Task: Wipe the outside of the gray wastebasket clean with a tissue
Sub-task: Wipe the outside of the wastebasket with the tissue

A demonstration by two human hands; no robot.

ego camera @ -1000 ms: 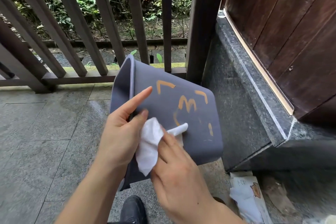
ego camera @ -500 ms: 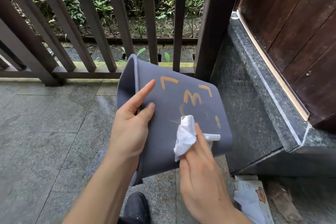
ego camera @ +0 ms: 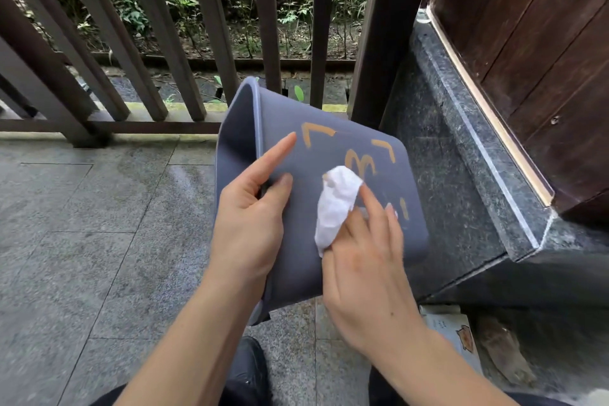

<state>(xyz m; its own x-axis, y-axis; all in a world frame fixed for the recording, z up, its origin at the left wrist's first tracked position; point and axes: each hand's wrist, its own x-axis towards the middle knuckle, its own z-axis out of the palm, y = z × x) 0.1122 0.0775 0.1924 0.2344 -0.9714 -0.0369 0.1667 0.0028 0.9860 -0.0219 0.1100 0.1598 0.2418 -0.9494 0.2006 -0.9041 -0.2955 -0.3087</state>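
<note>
I see the gray wastebasket (ego camera: 329, 208) tipped on its side just in front of the railing (ego camera: 158, 43); left hand (ego camera: 250, 221) grips its rim; right hand (ego camera: 365, 270) pinches the tissue (ego camera: 336, 204) against its orange-marked side.

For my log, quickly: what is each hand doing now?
Left hand: grips the wastebasket rim.
Right hand: presses the tissue on it.

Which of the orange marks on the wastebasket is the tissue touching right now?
The middle, 3-shaped mark: the tissue overlaps its lower left. The two corner brackets and the short dash lie clear of it.
</note>
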